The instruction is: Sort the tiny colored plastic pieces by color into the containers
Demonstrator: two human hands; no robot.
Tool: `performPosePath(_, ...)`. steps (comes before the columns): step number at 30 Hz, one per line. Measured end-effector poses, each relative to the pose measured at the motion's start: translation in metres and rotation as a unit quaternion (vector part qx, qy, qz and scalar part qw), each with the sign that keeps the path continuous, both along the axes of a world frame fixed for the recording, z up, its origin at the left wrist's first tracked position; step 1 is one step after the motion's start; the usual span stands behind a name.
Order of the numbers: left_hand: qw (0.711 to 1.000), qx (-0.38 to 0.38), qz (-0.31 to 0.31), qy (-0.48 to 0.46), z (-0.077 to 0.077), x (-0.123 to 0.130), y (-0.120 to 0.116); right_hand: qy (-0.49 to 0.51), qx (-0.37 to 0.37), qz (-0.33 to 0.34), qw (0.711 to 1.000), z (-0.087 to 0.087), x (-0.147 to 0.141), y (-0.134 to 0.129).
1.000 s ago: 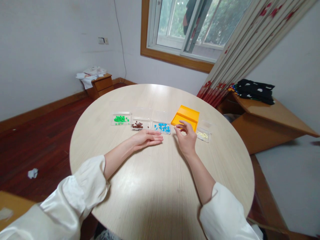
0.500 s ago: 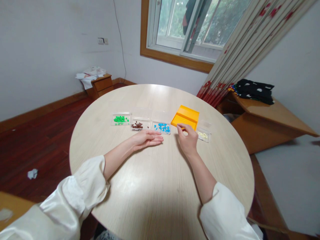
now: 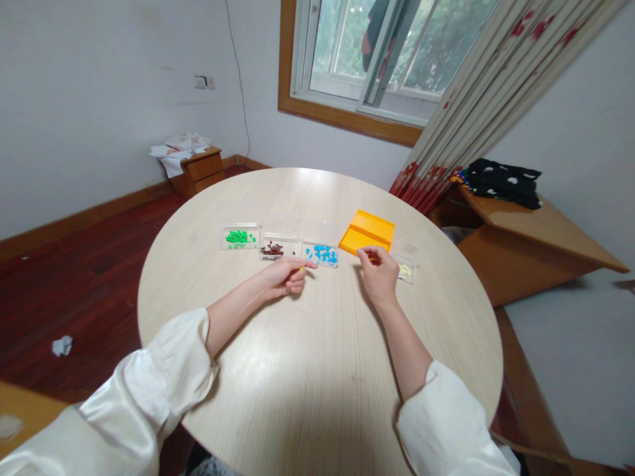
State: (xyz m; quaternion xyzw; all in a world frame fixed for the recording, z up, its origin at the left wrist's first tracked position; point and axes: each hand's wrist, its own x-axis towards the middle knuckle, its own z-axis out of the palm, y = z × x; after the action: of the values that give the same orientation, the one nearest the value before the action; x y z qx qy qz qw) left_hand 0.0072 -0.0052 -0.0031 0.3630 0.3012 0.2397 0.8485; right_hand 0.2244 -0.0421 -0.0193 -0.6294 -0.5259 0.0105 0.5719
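My left hand is in front of the brown and blue boxes, its index finger stretched out and the other fingers curled in. A tiny yellow piece shows at its thumb. Thumb and fingertips of my right hand are pinched together just before the open yellow case; whatever is between them is too small to make out. Clear boxes hold green pieces, brown pieces and blue pieces. Pale yellow pieces lie in a clear box partly hidden by my right hand.
The round wooden table carries all the boxes, set in a row across its middle. Beyond it stand a small cabinet with papers and, at right, a tilted wooden cabinet with dark cloth on it.
The fingers of my left hand, stretched out flat before, have curled in except the index, and a yellow piece now shows there. My right hand has shifted slightly right, still pinched.
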Motion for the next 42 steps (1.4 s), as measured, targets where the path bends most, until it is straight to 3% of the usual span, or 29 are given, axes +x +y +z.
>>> performPosePath(6, 0.998, -0.023, 0.003, -0.056, -0.003, 0.001, 0.001, 0.042, 0.007, -0.032, 0.999, -0.004, 0.013, 0.002)
performPosePath(13, 0.999, -0.006, 0.013, -0.052, -0.003, 0.003, -0.001, 0.107, 0.034, -0.035, 0.993, -0.012, 0.023, 0.008)
performPosePath(21, 0.999, 0.030, 0.017, -0.020, -0.004, 0.002, -0.001, 0.083, 0.050, -0.036, 0.995, -0.006, 0.019, 0.006)
performPosePath(34, 1.000, 0.002, 0.026, 0.000, -0.004, 0.002, 0.000, 0.064, 0.042, -0.035, 0.996, 0.001, 0.007, 0.002)
performPosePath(37, 1.000, 0.005, 0.023, -0.004, -0.004, 0.002, 0.000, 0.053, 0.022, -0.005, 0.998, 0.002, -0.007, -0.001)
performPosePath(42, 1.000, 0.005, 0.029, -0.004, -0.004, 0.002, 0.001, -0.024, -0.002, 0.115, 0.993, 0.005, -0.036, -0.009)
